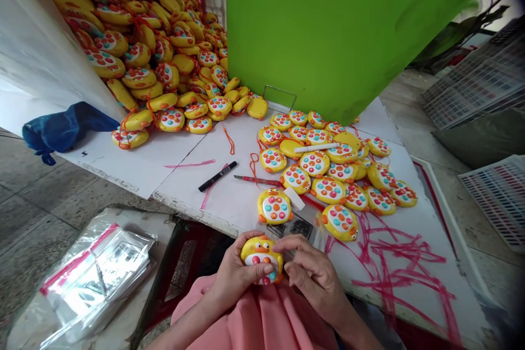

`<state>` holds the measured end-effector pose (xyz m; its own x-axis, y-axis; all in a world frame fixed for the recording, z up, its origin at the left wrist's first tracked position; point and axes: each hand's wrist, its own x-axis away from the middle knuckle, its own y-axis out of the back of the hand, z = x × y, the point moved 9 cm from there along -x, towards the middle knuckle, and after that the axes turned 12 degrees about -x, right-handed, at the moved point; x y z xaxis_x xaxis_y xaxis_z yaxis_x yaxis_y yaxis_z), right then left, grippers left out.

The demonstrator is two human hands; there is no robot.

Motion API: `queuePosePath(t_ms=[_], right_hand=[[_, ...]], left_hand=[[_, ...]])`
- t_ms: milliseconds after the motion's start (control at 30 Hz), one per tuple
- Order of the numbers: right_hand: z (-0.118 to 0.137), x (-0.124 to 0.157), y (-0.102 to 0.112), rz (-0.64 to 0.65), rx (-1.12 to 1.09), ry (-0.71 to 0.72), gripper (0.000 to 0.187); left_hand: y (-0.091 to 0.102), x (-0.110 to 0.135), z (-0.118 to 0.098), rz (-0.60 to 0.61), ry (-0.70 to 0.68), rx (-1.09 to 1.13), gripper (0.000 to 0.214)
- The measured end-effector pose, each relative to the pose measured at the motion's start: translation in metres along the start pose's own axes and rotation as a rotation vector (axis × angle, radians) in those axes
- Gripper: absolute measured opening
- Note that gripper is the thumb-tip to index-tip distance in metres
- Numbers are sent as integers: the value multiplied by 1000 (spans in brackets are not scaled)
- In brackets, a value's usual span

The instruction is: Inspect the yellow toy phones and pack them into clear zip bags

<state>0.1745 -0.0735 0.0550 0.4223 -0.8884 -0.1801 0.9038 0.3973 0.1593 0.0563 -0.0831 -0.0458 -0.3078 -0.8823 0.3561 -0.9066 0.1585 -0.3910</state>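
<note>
My left hand (233, 274) is wrapped round a yellow duck-shaped toy (261, 256) with coloured buttons, held over my pink-clad lap at the table's near edge. My right hand (312, 272) touches the toy's right side with curled fingers. Just beyond it another yellow toy (274, 206) lies on the white table (176, 158). A clear plastic bag (301, 227) with a printed label lies under my right fingertips.
Several yellow toys (328, 169) lie spread on the table; a big heap (156, 44) rises at the back left. A black marker (217, 176), a red pen (256, 180), a green bin (328, 27), a blue bag (61, 128), a stack of clear bags (90, 279), white crates (498, 197).
</note>
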Motion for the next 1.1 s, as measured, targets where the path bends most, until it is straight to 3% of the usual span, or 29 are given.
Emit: queuePosePath(t_ms=[167, 267, 367, 467, 500, 600, 700, 867, 933, 1033, 1100], right_hand=[[-22, 5, 13, -212, -19, -63, 26], [-31, 8, 9, -224, -80, -97, 9], [-18, 4, -5, -73, 49, -37, 31], [-5, -2, -28, 189, 340, 73, 47], [-5, -4, -29, 220, 424, 98, 49], [-6, -14, -8, 71, 550, 124, 42], [-5, -21, 18, -97, 536, 119, 33], [1, -22, 21, -145, 488, 111, 31], [2, -20, 7, -75, 474, 115, 38], [4, -10, -30, 237, 505, 197, 54], [5, -3, -36, 332, 561, 239, 56]], left_hand=[[-1, 0, -1, -4, -11, -140, 54], [-1, 0, 0, -8, -28, -197, 52], [0, -2, -1, -13, -56, -252, 52], [2, -2, -6, -30, -111, -340, 49], [2, -2, -7, -36, -114, -366, 49], [3, -1, -4, -32, -67, -393, 51], [1, 1, -1, -4, -26, -351, 51], [0, 0, 0, 11, -3, -297, 52], [2, -1, -2, 1, -18, -305, 51], [4, -1, -9, -8, -85, -303, 49], [5, 1, -10, -6, -86, -266, 49]])
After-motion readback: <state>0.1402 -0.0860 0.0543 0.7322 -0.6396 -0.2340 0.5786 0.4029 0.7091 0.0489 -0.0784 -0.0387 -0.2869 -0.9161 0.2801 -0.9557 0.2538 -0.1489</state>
